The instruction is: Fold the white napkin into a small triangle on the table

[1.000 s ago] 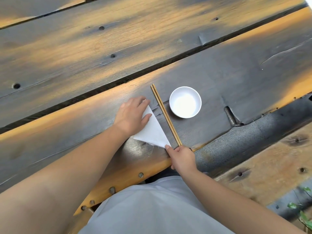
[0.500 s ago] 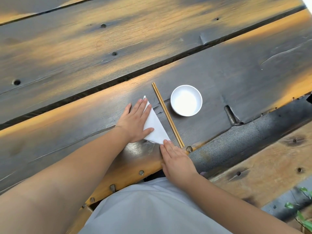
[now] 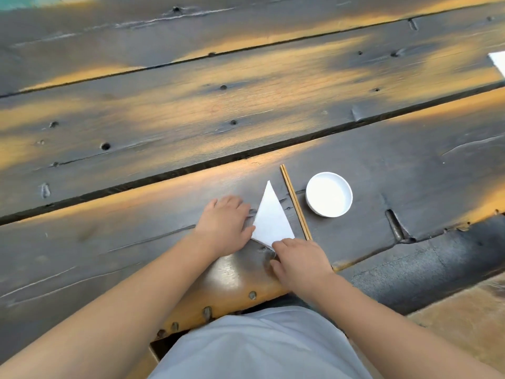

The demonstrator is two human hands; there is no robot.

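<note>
Two hands flank the white napkin (image 3: 271,218), a flat triangle on the dark wooden table (image 3: 164,119). Left hand (image 3: 225,222), fingers curled, touches its left edge; right hand (image 3: 299,259) presses flat on its near corner. Rightward lie wooden chopsticks (image 3: 295,202) and a white bowl (image 3: 329,194).

Warm patchy light on table (image 3: 246,105), white bowl (image 3: 329,194) overexposed, edges w/ motion blur
</note>
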